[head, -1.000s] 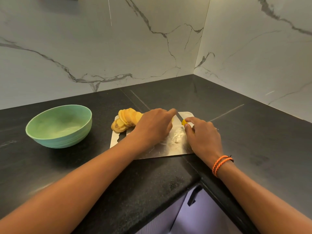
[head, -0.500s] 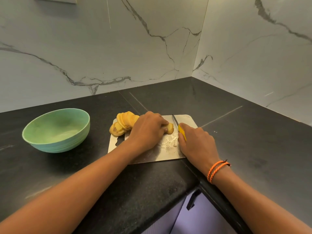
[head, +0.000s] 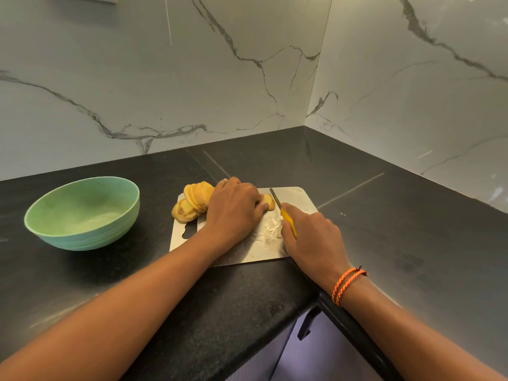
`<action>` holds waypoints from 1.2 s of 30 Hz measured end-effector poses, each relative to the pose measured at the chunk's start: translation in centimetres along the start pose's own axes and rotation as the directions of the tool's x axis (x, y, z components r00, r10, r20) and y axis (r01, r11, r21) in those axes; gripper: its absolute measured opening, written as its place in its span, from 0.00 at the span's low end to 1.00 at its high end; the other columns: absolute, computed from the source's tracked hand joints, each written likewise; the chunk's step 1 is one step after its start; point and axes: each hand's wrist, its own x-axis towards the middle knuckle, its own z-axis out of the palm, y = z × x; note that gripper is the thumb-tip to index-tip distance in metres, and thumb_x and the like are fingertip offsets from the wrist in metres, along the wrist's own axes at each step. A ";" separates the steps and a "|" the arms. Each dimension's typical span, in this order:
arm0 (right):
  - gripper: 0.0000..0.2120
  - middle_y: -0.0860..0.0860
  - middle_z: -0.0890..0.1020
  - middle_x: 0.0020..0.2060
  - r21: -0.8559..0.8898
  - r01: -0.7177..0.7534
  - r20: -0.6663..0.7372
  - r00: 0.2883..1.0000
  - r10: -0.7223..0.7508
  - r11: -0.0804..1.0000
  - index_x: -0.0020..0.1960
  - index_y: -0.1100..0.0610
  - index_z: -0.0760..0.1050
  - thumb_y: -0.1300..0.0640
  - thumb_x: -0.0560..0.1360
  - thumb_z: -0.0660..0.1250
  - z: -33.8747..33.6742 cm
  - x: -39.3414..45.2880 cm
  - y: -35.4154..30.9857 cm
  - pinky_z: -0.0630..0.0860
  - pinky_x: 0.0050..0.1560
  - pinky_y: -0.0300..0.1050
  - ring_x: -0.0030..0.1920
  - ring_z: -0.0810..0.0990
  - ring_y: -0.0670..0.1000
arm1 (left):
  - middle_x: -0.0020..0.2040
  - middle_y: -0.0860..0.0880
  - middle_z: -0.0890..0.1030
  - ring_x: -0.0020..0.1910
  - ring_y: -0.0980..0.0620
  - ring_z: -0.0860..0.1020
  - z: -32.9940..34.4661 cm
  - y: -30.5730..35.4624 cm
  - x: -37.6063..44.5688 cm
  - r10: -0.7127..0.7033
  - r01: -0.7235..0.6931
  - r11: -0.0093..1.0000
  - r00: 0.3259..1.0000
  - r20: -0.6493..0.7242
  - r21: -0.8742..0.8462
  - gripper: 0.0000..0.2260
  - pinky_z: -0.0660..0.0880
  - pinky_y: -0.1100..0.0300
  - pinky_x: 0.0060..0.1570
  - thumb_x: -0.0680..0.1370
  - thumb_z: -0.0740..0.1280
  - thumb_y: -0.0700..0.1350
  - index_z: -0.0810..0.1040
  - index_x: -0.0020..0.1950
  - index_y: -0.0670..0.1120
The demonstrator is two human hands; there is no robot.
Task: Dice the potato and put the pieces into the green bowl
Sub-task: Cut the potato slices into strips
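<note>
We saw the sliced potato (head: 196, 200) lying on the metal cutting board (head: 244, 248), its long axis running left to right, the slices fanned and leaning toward the left end. Our left hand (head: 233, 209) curled its grip over the right end of the potato. Our right hand (head: 310, 237) gripped the yellow-handled knife (head: 287, 217), the blade pointing away, just right of the potato. The green bowl (head: 82, 213) stood on the black bench (head: 384, 229), left of the board.
</note>
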 end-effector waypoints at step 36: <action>0.18 0.55 0.82 0.54 0.031 -0.036 0.080 0.996 0.033 0.999 0.73 0.50 0.69 0.50 0.84 0.55 -0.6 -3.2 -1.4 0.76 0.49 0.52 0.52 0.80 0.58 | 0.46 0.54 0.86 0.44 0.53 0.76 0.1 1.0 -0.3 -0.112 0.112 0.993 0.994 0.001 0.041 0.18 0.73 0.56 0.42 0.81 0.65 0.63 0.89 0.52 0.53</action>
